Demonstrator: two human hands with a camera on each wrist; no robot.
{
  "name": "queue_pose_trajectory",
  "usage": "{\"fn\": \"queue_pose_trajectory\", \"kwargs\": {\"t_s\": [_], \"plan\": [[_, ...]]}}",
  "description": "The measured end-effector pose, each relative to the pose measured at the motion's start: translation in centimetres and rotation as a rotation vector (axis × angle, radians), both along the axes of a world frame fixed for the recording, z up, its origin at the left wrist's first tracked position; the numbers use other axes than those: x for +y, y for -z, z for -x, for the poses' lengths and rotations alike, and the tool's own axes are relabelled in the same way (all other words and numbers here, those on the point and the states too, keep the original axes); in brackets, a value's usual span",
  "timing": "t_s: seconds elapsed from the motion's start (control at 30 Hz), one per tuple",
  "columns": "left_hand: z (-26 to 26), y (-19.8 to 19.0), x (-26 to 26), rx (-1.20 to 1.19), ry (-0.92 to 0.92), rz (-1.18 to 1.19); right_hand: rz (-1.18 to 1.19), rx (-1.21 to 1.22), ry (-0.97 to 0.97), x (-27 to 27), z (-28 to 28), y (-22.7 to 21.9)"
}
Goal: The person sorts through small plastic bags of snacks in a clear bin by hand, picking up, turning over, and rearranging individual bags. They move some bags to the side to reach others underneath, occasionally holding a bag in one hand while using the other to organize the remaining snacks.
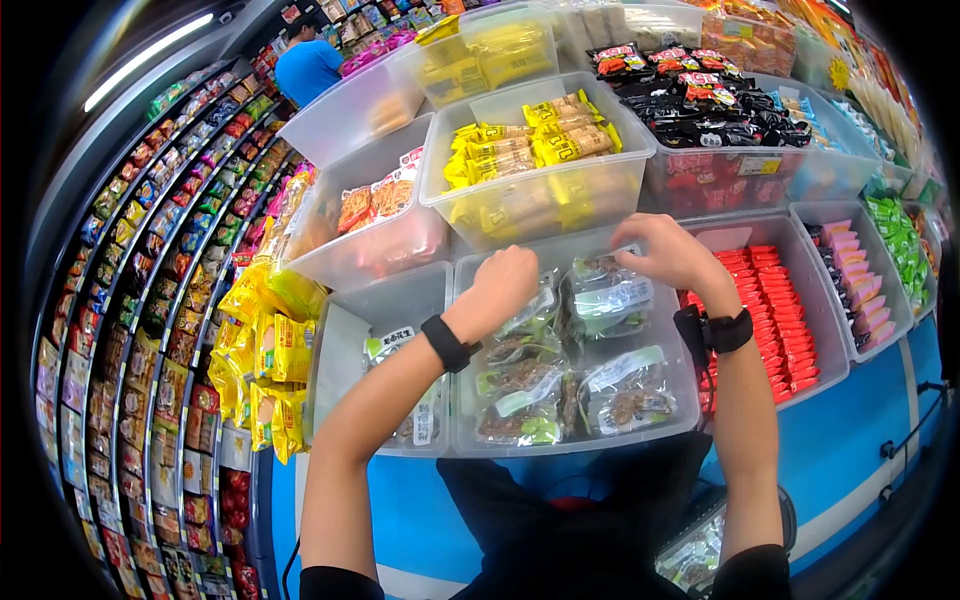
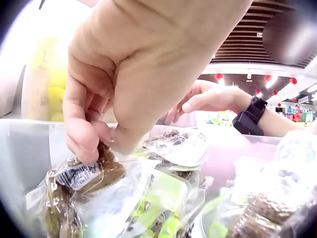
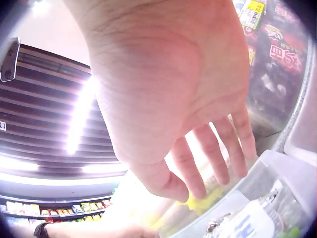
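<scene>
My left hand (image 1: 506, 284) reaches into the back left of a clear plastic bin (image 1: 575, 446) filled with see-through snack packets (image 1: 520, 395). In the left wrist view, its thumb and fingers pinch the top of a clear packet (image 2: 101, 177) with brown contents and a barcode label. My right hand (image 1: 668, 254) hovers over the bin's back right corner, close to another packet (image 1: 610, 300). Its fingers are spread and relaxed with nothing in them, as the right wrist view shows. Dark contents and white-green labels show through the packets.
To the left stands a bin (image 1: 335, 370) with a few similar packets; to the right, one with red packets (image 1: 765, 320). Behind rises a bin of yellow-wrapped snacks (image 1: 535, 150). Yellow bags (image 1: 270, 350) hang at the left, near long shelves (image 1: 150, 300). A person in blue (image 1: 308, 72) stands far back.
</scene>
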State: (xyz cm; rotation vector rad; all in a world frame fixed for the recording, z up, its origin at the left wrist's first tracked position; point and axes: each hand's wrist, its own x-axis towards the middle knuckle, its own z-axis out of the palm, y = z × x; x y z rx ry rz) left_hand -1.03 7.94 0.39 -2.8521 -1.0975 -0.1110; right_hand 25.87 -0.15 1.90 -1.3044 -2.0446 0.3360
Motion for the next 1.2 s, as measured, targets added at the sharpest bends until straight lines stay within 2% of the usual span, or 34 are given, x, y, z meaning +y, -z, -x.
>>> {"fn": "queue_pose_trajectory", "kwargs": {"t_s": [0.17,0.27,0.4,0.47,0.5,0.57,0.6,0.67,0.7,0.77,0.8,0.83,0.87,0.9,0.93,0.97,1.03,1.1,1.17,1.2], "plan": [[-2.3,0.8,-1.2,-0.098,-0.134,0.087,0.007,0.005,0.003,0.2,0.1,0.2],[-2.0,-1.2,-3.0,-0.122,-0.125,0.192,0.014,0.007,0.020,0.1,-0.1,0.1],[1.1,-1.5,-3.7,-0.187,-0.033,0.218,0.004,0.003,0.044,0.3,-0.3,0.4],[3.4,-2.2,-4.3,-0.378,0.105,0.053,0.005,0.007,0.044,0.5,-0.3,0.6],[4.6,-2.9,-4.7,-0.375,0.098,0.050,0.006,0.005,0.050,0.5,-0.3,0.7],[7.3,-4.7,-5.5,-0.506,-0.068,0.006,0.010,0.013,0.056,0.5,-0.3,0.6],[8.9,-5.4,-5.6,-0.504,-0.079,0.003,0.020,0.019,0.065,0.4,-0.2,0.7],[12.5,-6.6,-5.8,-0.447,-0.353,0.024,0.026,0.023,0.058,0.4,-0.4,0.7],[14.5,-6.7,-6.0,-0.444,-0.385,0.017,0.033,0.026,0.061,0.6,-0.2,0.7],[18.9,-6.1,-5.7,-0.225,-0.452,0.174,0.052,0.031,0.057,0.6,-0.2,0.5],[21.5,-5.2,-5.1,-0.070,-0.443,0.284,0.055,0.031,0.065,0.4,0.0,0.3],[23.3,-3.7,-5.0,-0.073,-0.462,0.282,0.037,0.041,0.064,0.5,0.0,0.6],[24.8,-2.1,-5.3,0.009,-0.328,0.314,0.059,0.048,0.067,0.3,0.1,0.4],[24.9,-1.9,-6.1,0.088,-0.188,0.343,0.079,0.052,0.075,0.2,0.2,0.1],[24.5,-1.5,-6.5,0.090,-0.245,0.477,0.075,0.043,0.071,0.2,0.2,0.1],[24.1,-1.2,-6.6,0.079,-0.247,0.476,0.082,0.037,0.083,0.1,0.2,0.1],[22.5,-1.5,-7.3,-0.003,-0.340,0.718,0.092,0.018,0.088,0.0,0.3,0.1],[21.7,-0.5,-7.1,-0.003,-0.308,0.712,0.117,0.024,0.094,0.0,0.3,-0.1],[20.5,-0.6,-7.6,0.048,-0.185,0.490,0.154,0.028,0.109,-0.1,0.4,-0.4],[19.9,-0.1,-7.8,0.039,-0.214,0.442,0.191,0.049,0.135,-0.1,0.5,-0.5]]}}
